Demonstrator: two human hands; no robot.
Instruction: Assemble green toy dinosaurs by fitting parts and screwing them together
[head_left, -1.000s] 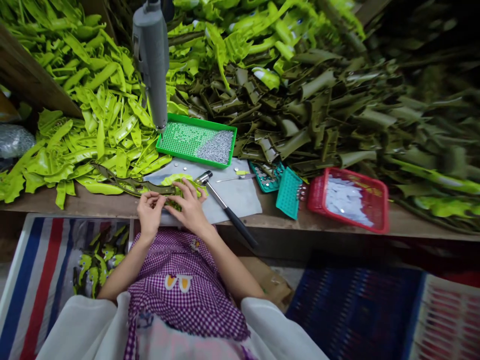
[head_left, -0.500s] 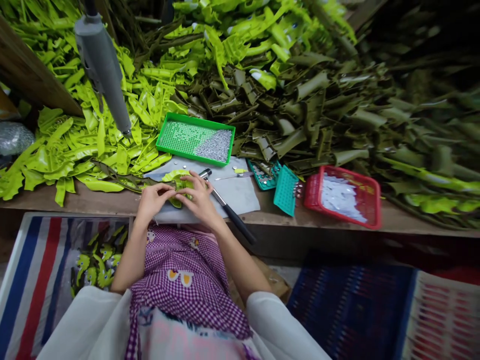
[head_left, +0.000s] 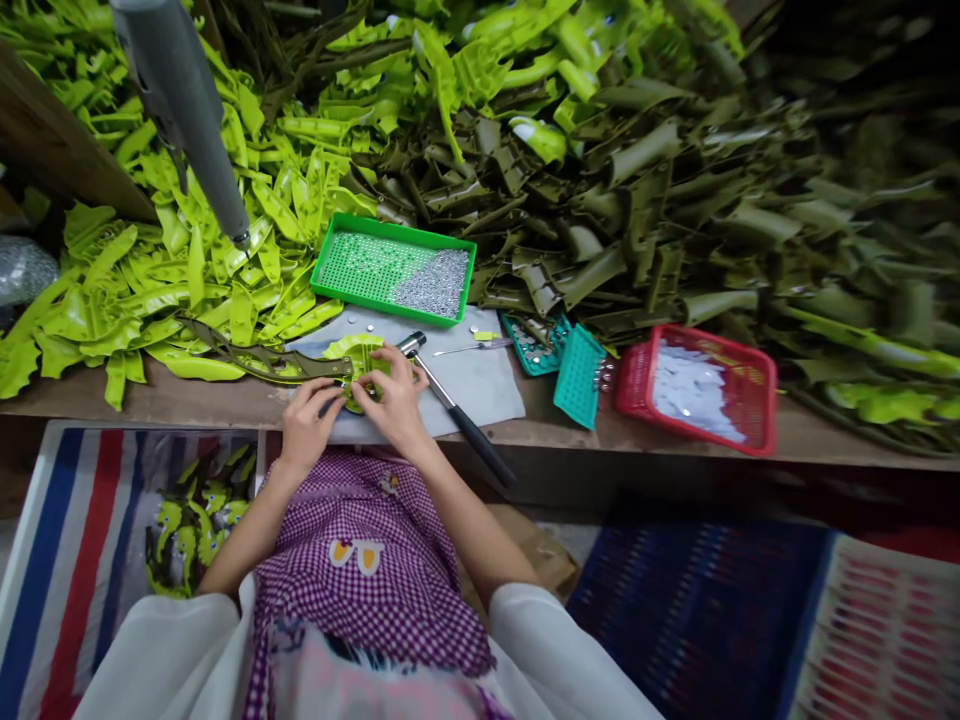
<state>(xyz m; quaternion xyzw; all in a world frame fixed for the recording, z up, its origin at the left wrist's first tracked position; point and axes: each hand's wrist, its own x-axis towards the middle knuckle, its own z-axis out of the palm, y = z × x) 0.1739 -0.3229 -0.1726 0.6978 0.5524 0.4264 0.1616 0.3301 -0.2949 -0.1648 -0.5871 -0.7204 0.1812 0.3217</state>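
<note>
A lime-green moulded plastic shell [head_left: 355, 347] lies on a pale sheet [head_left: 480, 385] at the bench edge. Joined to it or lying against it on the left is a long dark olive plastic strip [head_left: 300, 367]. My left hand [head_left: 306, 428] is closed in a pinch on a small dark part [head_left: 328, 406], close beside the shell. With bent fingers my right hand [head_left: 394, 395] grips the shell's right side; its fingertips nearly meet those of the left. A hammer [head_left: 461, 420] with a black handle rests just right of my right hand.
Behind the sheet sits a green tray [head_left: 360, 262] of small metal parts. Teal baskets [head_left: 579, 375] and a red basket [head_left: 637, 380] of white strips stand to the right. A grey power screwdriver [head_left: 195, 130] hangs at left. Heaped green and olive parts [head_left: 645, 210] back the bench.
My left hand has drawn slightly down from the shell, and a small dark part now shows in its fingers. The right hand stays on the shell. The view has shifted slightly.
</note>
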